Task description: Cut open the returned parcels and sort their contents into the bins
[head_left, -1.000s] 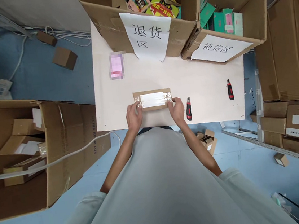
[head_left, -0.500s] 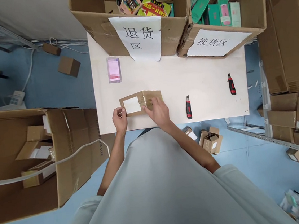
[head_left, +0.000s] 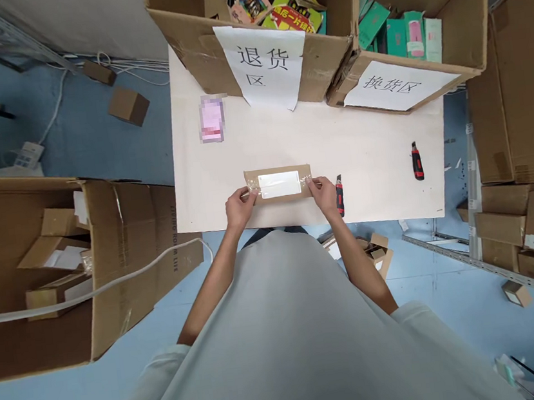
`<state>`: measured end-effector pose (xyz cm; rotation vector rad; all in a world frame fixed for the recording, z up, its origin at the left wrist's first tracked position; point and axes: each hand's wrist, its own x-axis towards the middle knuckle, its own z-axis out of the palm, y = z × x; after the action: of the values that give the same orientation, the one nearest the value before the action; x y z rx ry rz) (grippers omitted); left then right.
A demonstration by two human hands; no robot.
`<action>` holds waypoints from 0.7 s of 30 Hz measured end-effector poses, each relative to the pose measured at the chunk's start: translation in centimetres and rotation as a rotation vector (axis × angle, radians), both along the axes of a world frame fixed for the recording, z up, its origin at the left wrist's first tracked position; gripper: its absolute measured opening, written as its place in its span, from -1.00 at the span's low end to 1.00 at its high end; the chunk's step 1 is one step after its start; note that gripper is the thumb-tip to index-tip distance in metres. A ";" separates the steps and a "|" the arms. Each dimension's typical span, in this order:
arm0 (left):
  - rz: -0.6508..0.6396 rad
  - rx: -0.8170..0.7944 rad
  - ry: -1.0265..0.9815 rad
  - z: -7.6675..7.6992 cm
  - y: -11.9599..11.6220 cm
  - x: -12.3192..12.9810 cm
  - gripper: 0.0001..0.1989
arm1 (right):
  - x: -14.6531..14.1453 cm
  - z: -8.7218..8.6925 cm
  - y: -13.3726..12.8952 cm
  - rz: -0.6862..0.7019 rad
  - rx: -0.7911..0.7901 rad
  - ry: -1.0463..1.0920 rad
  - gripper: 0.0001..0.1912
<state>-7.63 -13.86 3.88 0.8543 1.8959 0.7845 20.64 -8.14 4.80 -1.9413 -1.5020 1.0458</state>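
A small brown cardboard box [head_left: 281, 195] with a white label and shiny clear tape lies at the near side of the white table [head_left: 362, 143]. My left hand [head_left: 239, 208] grips its left end between thumb and fingers. At the right end my right hand [head_left: 323, 195] pinches the cardboard the same way. Just beside my right hand lies a red and black cutter [head_left: 340, 196]. A second cutter [head_left: 417, 161] is farther right. Toward the table's left rear lies a pink item [head_left: 211, 120], blurred out.
Two open cartons with paper signs, one [head_left: 190, 47] and another [head_left: 467, 62], stand at the table's back, holding colourful boxes. A large open carton [head_left: 123, 263] with small boxes is at left; a shelf with cartons [head_left: 524, 97] is at right.
The box has turned its full labelled side up and lies straighter, farther right. My right hand has moved from its face to its right end. The view has shifted slightly.
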 end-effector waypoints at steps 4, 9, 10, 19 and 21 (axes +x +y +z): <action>-0.003 -0.017 -0.116 0.0 -2.8 -0.6 -0.50 | 0.6 0.0 -3.7 -0.014 -0.004 0.020 -0.41; 0.048 -0.029 -0.219 0.0 -5.7 -0.1 -0.40 | 1.3 -0.3 -6.8 -0.025 -0.060 0.055 -0.43; 0.050 -0.035 -0.223 0.1 -5.9 0.0 -0.38 | 1.4 -0.3 -7.0 -0.025 -0.067 0.058 -0.43; 0.055 0.058 -0.149 0.8 -3.7 -0.6 -0.46 | 0.9 -0.2 -6.1 0.020 0.011 0.016 -0.45; 0.044 0.081 -0.106 0.8 -3.0 -0.8 -0.48 | 0.7 -0.4 -6.0 0.021 0.017 -0.002 -0.46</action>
<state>-8.48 -16.87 4.72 0.8068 1.8050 0.9214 21.30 -14.19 4.38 -1.9197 -1.5302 1.0365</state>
